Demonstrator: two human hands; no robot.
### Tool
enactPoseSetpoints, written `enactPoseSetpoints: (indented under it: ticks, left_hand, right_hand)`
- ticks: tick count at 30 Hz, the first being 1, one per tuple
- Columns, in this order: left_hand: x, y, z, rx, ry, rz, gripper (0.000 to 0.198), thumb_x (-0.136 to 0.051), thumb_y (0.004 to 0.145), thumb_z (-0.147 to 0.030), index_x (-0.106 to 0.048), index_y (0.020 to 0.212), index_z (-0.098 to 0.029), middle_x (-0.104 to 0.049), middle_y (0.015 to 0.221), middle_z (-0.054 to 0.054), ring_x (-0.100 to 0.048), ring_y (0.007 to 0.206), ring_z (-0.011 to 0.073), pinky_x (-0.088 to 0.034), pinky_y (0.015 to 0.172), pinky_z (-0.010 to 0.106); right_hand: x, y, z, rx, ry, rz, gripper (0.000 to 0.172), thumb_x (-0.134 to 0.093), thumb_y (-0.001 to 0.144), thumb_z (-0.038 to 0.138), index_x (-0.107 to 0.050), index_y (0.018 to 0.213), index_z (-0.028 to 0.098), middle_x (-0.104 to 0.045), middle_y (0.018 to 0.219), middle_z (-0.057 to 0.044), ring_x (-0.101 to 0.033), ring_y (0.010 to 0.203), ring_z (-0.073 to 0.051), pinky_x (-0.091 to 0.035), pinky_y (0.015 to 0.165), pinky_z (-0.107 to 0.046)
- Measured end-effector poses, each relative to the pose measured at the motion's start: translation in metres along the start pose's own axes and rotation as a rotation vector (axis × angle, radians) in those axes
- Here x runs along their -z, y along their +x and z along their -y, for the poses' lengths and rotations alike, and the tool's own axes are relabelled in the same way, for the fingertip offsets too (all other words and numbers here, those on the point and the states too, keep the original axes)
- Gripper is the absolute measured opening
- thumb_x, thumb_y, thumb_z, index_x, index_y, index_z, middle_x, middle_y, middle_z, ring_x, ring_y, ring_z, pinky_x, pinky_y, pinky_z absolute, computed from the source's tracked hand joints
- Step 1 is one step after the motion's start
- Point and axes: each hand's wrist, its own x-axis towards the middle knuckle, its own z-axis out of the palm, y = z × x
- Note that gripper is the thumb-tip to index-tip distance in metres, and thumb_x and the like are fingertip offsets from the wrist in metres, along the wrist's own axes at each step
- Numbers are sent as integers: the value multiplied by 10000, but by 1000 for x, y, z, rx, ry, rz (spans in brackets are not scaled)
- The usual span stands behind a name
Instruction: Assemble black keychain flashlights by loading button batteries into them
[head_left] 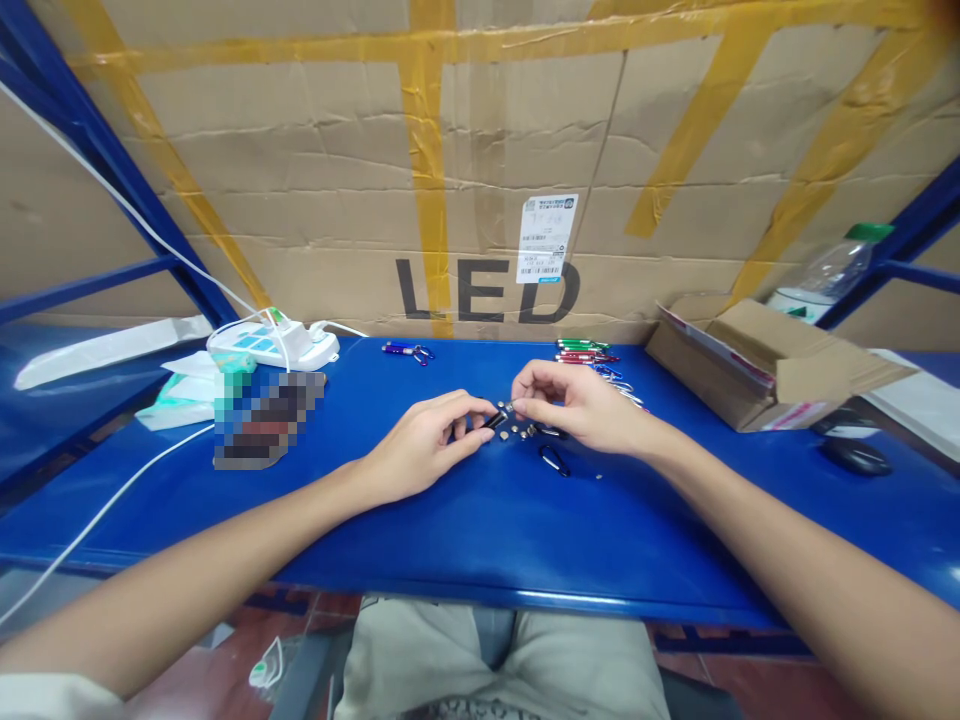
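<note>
My left hand (pixel 431 445) pinches a small black tube (pixel 495 419) between thumb and fingertips, its far end pointing at my right hand. My right hand (pixel 574 405) is closed in a pinch at that end, on a tiny shiny piece too small to make out. Several small round silvery pieces, perhaps button cells (pixel 504 435), lie on the table just below the fingers. A black carabiner (pixel 553 460) rests under my right hand, and another black clip is partly covered by that hand.
On the blue table (pixel 465 540), small green keychain flashlights (pixel 581 345), red ones and silver clips lie behind my right hand. A blue one (pixel 405 350) is at the back. An open carton (pixel 772 365) and a mouse (pixel 855 455) stand right; a power strip (pixel 281 345) is left.
</note>
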Motion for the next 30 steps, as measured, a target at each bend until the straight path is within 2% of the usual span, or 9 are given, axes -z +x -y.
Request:
enactPoseSetpoints:
  ticks: [9, 21, 30]
  left_hand:
    - [0, 0, -1, -7, -12, 9, 255, -644, 1078, -311, -700, 1296, -191, -647, 963, 11, -574, 739, 119, -502, 746, 256]
    - [0, -1, 2, 4, -4, 5, 278, -632, 1085, -339, -707, 1310, -193, -653, 980, 22, -591, 754, 127, -520, 766, 270]
    - [0, 0, 1, -8, 45, -12, 282, -618, 1087, -380, -737, 1252, -185, -685, 989, 45, -607, 741, 138, -517, 740, 270]
  right_hand:
    - [-1, -1, -6, 18, -90, 36, 171, -667, 1012, 363, -648, 961, 201, -649, 819, 8, -533, 699, -145, -427, 638, -273]
    - [-6, 0, -4, -6, -9, 41, 234, -673, 1017, 429, -636, 966, 204, -655, 819, 0, -537, 703, -152, -438, 643, -274]
    - [-10, -1, -1, -17, -28, 31, 271, -667, 1018, 471, -619, 953, 213, -637, 828, -4, -525, 709, -161, -432, 642, -281]
